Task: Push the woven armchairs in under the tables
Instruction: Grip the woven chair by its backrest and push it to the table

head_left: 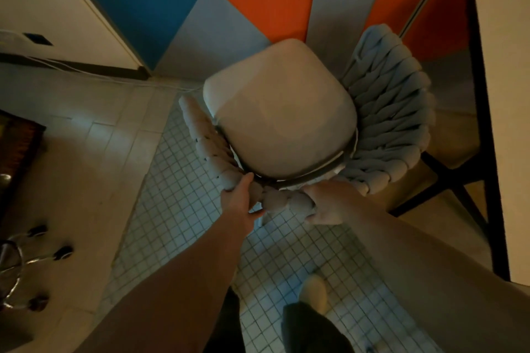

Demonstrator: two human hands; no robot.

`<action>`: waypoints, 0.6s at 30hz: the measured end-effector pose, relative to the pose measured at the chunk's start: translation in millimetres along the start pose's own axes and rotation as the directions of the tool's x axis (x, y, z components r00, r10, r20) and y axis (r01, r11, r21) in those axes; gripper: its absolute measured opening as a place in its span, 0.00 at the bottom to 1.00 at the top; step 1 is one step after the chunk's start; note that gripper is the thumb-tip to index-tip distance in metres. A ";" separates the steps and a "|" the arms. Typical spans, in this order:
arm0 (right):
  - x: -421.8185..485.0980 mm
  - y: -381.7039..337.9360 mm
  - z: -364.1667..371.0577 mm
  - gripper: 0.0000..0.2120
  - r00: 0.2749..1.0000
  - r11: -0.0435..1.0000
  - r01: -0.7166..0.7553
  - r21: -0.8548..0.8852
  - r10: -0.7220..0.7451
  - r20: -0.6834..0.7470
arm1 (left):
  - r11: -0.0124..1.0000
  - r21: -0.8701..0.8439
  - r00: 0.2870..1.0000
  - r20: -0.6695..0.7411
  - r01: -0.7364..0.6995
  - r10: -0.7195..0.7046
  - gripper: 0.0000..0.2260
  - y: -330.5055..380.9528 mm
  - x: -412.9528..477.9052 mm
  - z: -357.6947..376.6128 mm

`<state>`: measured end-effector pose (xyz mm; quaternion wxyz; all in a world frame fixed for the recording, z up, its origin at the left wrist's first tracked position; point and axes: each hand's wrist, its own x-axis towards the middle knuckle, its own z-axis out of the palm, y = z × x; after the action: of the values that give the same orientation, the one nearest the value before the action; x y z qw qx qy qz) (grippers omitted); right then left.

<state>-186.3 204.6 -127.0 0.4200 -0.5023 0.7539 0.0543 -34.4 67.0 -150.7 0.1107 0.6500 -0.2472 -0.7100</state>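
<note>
A woven armchair (pixel 390 112) with a pale seat cushion (pixel 281 112) stands in front of me, seen from above, its thick woven back curving from left round to right. My left hand (pixel 241 200) is closed on the near left part of the woven backrest. My right hand (pixel 327 203) grips the backrest just to the right of it. A table (pixel 504 94) with a light top and dark legs runs along the right edge; the chair's right side is close to it.
A wall with blue, grey and orange panels rises behind the chair. A wheeled stool base (pixel 31 261) stands at the lower left on beige floor. Small white tiles cover the floor under me, and my shoe (pixel 314 292) is at the bottom.
</note>
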 end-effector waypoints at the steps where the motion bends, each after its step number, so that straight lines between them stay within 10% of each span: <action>1: 1.1 3.6 -0.4 0.23 1.000 0.999 0.021 -0.034 -0.021 -0.001 | 0.999 -0.038 1.000 -0.013 0.000 0.000 0.31 -2.7 1.1 3.6; 18: -11.3 49.9 -2.4 0.24 0.978 0.991 -0.007 -0.134 -0.022 -0.209 | 0.926 -0.298 0.972 -0.108 -0.232 0.209 0.37 -16.3 6.6 26.2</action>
<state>-226.1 235.9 -134.7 0.3037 -0.5351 0.7867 0.0498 -58.2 83.2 -163.7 0.2991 0.6185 -0.2005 -0.6984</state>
